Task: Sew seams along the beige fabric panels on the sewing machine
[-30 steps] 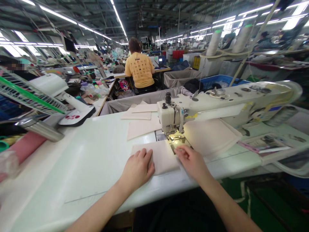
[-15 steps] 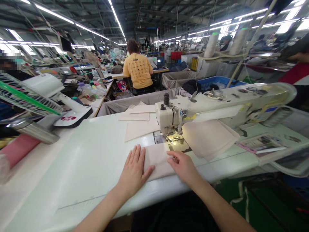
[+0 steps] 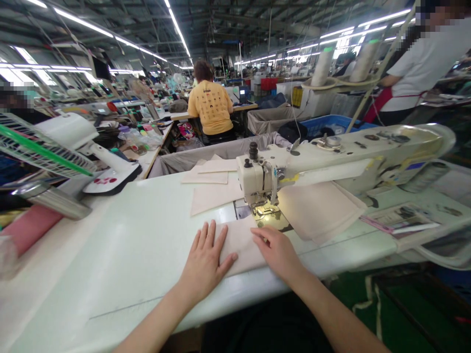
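A pale pink fabric piece [image 3: 241, 247] lies on the sewing table in front of the sewing machine [image 3: 263, 174]. My left hand [image 3: 208, 260] rests flat on its left side, fingers spread. At the right edge of the piece, my right hand [image 3: 275, 252] pinches the fabric between thumb and forefinger. The lit metal needle plate [image 3: 270, 218] is just beyond the cloth's far edge. More pale fabric [image 3: 320, 211] lies under the machine arm, and several cut pieces [image 3: 213, 196] lie left of the machine head.
A white desk fan [image 3: 110, 176] and a steel flask [image 3: 55, 198] stand at the left. Thread cones [image 3: 322, 68] rise behind the machine. A tray of small items [image 3: 401, 218] sits at the right. One person in yellow [image 3: 210, 108] sits ahead; another in white [image 3: 423, 73] stands at right.
My right hand has shifted slightly left and away from me along the fabric edge. My left fingers have spread a little wider. A person in white has come into view at the right.
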`<state>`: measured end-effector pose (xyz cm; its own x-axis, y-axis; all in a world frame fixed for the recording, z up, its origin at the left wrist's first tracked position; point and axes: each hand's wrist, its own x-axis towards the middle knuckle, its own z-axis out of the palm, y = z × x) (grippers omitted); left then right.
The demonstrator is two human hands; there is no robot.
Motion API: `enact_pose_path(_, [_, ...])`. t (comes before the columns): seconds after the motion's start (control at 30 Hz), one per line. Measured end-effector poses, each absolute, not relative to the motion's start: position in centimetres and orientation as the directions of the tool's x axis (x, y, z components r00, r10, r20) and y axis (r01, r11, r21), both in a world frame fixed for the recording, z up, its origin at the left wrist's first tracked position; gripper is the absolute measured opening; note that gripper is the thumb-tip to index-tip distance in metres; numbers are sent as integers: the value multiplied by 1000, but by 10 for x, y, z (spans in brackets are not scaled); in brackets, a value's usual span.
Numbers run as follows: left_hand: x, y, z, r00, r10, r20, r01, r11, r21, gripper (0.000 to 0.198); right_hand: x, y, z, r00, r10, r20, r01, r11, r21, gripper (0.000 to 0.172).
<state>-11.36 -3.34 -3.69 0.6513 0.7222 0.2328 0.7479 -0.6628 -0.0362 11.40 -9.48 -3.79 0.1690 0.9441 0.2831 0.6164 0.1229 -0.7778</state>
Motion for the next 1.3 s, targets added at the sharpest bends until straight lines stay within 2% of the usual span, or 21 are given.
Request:
enact_pose_path(0.47, [-116, -32, -42, 630, 740, 236, 765, -644, -21, 75, 113, -87, -39, 175, 956, 235, 707, 44, -705, 21])
enact_pose_path(0.63, [-99, -35, -30, 610, 755, 241, 778, -629, 0, 69, 111, -89, -33, 117, 952, 283, 846, 54, -531, 19])
enact_pose_path(0.73, [-76, -34, -19, 727, 655, 208, 658, -751, 66, 56, 114, -93, -27, 41, 940, 340, 902, 111, -418, 15])
enact_pose_path(0.8, [-64, -30, -14, 813, 567, 134, 553, -823, 127, 56, 119, -95, -25, -24, 919, 394, 901, 190, -389, 18])
enact_pose_path(0.87, [-58, -22, -11, 860, 504, 78, 486, -857, 173, 59, 125, -96, -27, -86, 899, 430, 876, 274, -397, 27])
enact_pose_path(0.97, [-58, -10, -10, 891, 449, 72, 427, -880, 207, 61, 132, -95, -33, -127, 881, 457, 829, 347, -439, 31])
enact_pose_path(1.3, [-59, 5, -9, 897, 433, 93, 407, -888, 212, 61, 136, -85, -38, -103, 884, 456, 807, 342, -481, 27])
